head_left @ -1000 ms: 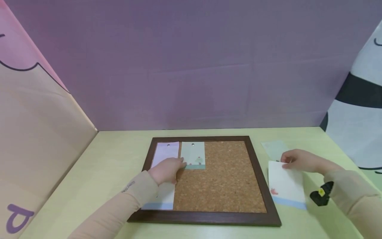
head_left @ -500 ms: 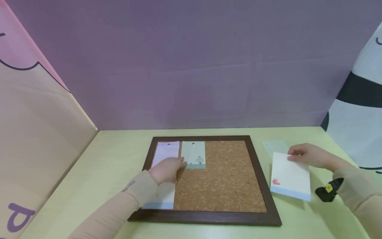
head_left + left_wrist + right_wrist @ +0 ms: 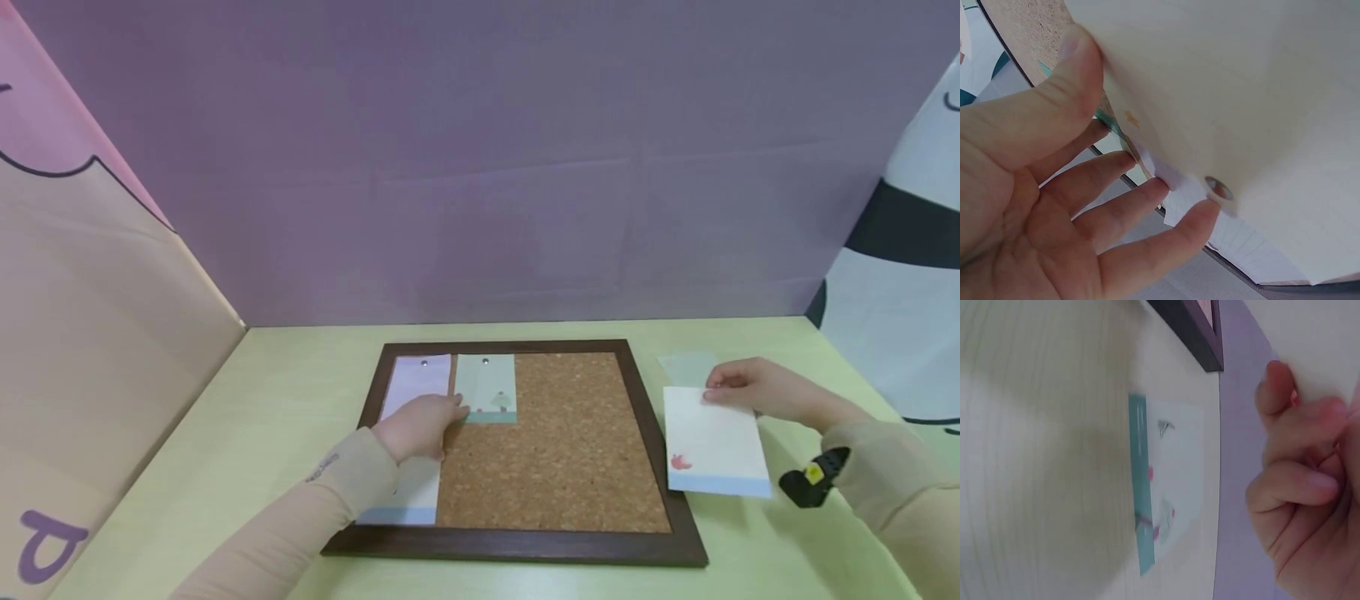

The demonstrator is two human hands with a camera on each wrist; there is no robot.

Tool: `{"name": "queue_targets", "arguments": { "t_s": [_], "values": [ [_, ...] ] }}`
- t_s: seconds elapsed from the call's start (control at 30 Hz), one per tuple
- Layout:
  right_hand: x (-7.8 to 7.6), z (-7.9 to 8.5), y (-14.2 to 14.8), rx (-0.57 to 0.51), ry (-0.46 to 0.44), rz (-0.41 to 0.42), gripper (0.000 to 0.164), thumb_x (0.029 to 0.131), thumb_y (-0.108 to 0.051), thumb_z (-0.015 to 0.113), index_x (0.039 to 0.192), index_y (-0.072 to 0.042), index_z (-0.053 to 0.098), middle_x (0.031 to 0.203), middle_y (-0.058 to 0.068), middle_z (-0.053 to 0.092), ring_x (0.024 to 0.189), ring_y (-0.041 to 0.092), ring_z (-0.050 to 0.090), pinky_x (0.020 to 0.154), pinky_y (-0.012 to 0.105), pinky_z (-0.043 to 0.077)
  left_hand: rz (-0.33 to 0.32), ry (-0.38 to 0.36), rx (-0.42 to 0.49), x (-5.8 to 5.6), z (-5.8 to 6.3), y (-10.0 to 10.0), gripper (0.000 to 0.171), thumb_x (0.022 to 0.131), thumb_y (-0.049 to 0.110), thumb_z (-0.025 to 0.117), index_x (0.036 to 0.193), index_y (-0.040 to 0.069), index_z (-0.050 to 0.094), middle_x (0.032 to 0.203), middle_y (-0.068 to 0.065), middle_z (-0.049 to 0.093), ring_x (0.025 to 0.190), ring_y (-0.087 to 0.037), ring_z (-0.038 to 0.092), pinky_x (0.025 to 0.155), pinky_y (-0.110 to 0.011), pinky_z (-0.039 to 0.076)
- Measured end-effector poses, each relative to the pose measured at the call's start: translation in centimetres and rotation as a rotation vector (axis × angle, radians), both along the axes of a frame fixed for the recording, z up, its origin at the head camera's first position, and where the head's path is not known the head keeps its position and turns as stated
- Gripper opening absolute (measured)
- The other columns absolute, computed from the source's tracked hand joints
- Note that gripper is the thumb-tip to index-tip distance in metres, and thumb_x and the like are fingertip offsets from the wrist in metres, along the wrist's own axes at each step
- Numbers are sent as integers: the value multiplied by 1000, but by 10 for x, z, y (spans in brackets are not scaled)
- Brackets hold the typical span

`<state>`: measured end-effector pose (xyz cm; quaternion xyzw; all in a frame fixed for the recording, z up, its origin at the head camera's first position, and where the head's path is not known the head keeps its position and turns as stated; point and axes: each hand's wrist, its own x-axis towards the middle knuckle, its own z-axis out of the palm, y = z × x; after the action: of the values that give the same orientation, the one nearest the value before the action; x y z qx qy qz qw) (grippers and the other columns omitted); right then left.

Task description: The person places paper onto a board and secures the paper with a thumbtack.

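Note:
A white note sheet (image 3: 712, 433) with a blue lower edge and a small red print is pinched at its top edge by my right hand (image 3: 768, 392). Its lower left corner overlaps the right side of the framed corkboard (image 3: 555, 479). My left hand (image 3: 420, 427) rests on the board's left side, fingers loosely spread. In the left wrist view, one fingertip is at a pin (image 3: 1219, 189) in a pale sheet (image 3: 1272, 112). On the board are a lilac note (image 3: 408, 379), a pale green note (image 3: 480, 383) and a blue-edged note (image 3: 408, 496), the last partly hidden by the hand.
Beyond the right hand lies another pale sheet (image 3: 684, 367) on the table (image 3: 285, 417). The right wrist view shows its green edge (image 3: 1141, 481) and a thumbtack (image 3: 1165, 427) on it. A purple backdrop (image 3: 525, 167) stands behind the table.
My right hand has lifted the white note sheet off the table, first rightward, then back left to the board's right edge. The left hand has stayed in place.

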<state>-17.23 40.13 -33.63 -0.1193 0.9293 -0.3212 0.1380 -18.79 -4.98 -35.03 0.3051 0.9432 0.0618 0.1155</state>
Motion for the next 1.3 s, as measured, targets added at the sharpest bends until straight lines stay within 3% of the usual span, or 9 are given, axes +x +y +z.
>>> {"name": "queue_targets", "arguments": {
  "t_s": [0.1,0.3,0.4,0.7,0.9,1.3],
  "values": [
    [0,1,-9,-55,-49,13,23,94,-24,57,97,-2,61,74,-1,61,57,5,51,50,24,44,-3,2,2,0,0,0,65,69,-3,79,129,3,56,140,-20,47,126,-36,48,108,-41,36],
    [-2,-3,-30,-132,-51,67,21,92,-21,62,96,0,62,66,-8,59,48,2,40,43,21,37,-9,10,7,-1,0,0,64,68,-4,79,129,2,57,139,-20,48,125,-36,49,108,-41,37],
    [-4,-3,-43,-145,-81,102,23,90,-21,63,98,1,63,65,-5,58,47,3,40,44,22,37,-10,9,8,0,0,1,65,69,-4,79,129,2,56,139,-20,48,125,-37,49,107,-41,37],
    [-13,8,-87,-88,-158,196,21,92,-20,61,103,-3,63,67,-1,56,54,9,49,52,30,47,-17,7,16,-1,1,0,64,68,-5,79,128,2,57,138,-21,49,123,-37,50,107,-41,39],
    [-20,4,-121,-59,-155,227,14,92,-18,61,97,-6,67,66,-1,58,59,13,54,59,32,51,5,-10,18,0,1,0,66,68,-4,79,130,2,55,140,-20,46,126,-37,48,108,-42,36],
    [-32,-11,-171,68,-56,226,7,91,-14,62,87,-10,66,65,-2,57,59,10,51,57,25,44,10,7,-8,-1,-1,0,68,67,-1,81,130,5,55,140,-18,48,122,-37,51,106,-43,39]
  ]
}}
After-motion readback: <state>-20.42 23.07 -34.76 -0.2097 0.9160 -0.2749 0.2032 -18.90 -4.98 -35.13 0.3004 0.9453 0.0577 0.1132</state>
